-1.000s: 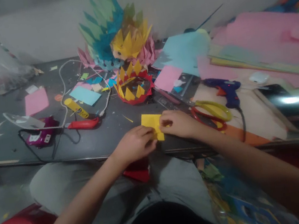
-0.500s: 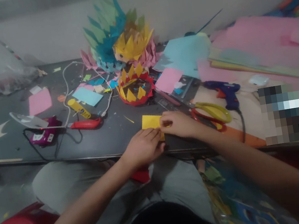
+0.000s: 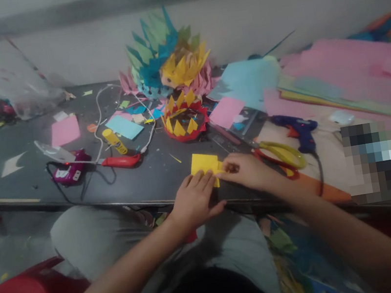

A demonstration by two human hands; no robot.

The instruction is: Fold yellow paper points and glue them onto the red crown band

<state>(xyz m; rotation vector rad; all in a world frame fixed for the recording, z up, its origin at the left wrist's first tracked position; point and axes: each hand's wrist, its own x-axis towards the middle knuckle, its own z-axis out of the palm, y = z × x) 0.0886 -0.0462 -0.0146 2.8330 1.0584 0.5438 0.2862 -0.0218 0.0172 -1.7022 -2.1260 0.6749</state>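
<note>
A small yellow square of paper [image 3: 204, 162] lies near the front edge of the dark table. My left hand [image 3: 196, 195] rests on its lower part, fingers stretched flat and pressing it down, thumb out to the side. At the paper's right side, my right hand [image 3: 246, 170] pinches a yellow edge or flap between thumb and fingers. The fingertips of both hands hide part of the paper. Beyond it stands a red paper ring with yellow points [image 3: 185, 118], a crown-like shape.
Scissors with yellow and red handles [image 3: 282, 155] and a blue glue gun [image 3: 299, 130] lie to the right. On the left are a glue stick [image 3: 114, 140], a red-handled tool [image 3: 121, 161] and a purple power adapter [image 3: 71, 172]. Colored paper crowns [image 3: 182, 64] stand behind.
The view has tilted, so the table appears lower and farther right. My left fingers have flattened over the paper, and my right hand has shifted slightly to the right with the paper's edge pinched.
</note>
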